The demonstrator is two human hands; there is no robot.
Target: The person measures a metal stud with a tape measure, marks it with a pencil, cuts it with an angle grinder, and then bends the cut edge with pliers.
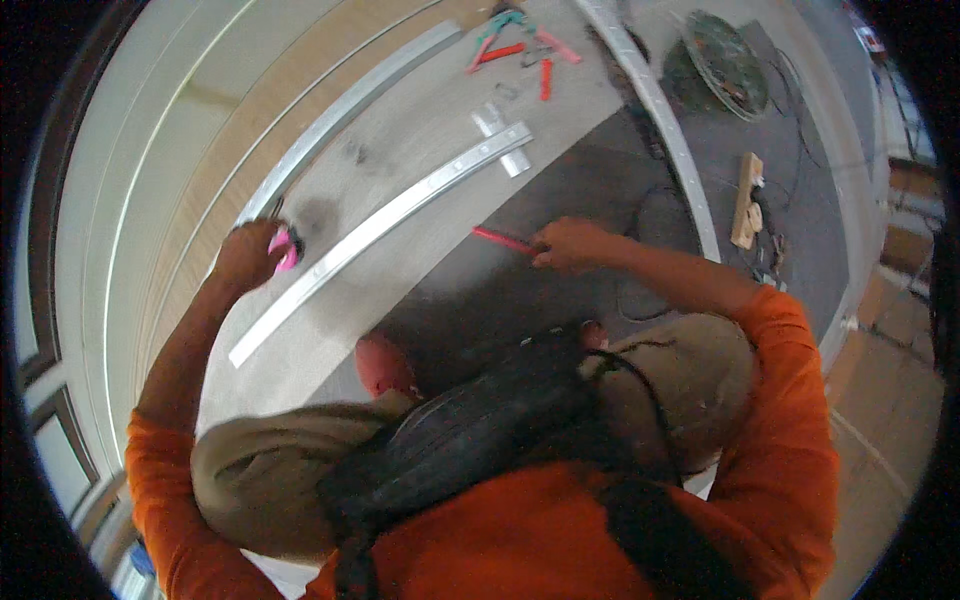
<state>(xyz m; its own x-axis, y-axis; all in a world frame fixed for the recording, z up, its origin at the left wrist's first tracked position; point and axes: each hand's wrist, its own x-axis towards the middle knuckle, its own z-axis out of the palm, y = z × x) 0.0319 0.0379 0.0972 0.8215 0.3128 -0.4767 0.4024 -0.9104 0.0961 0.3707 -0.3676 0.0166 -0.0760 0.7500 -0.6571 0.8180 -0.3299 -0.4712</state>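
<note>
Beneath you, the floor was split by a slanting edge: a pale grey surface (400,145) lay ahead and to your left, and a dark grey surface (450,290) spread toward your right. On your left rose a cream wall (140,100), marked by long lines that curved through the lens, with a tan band (250,100) between it and the pale area. Farther left you had dark frames (35,200) around bright, bluish-white panes (60,455). To your far right, beyond a hazy pale strip, lay a brown surface (885,350), its material unclear.
</note>
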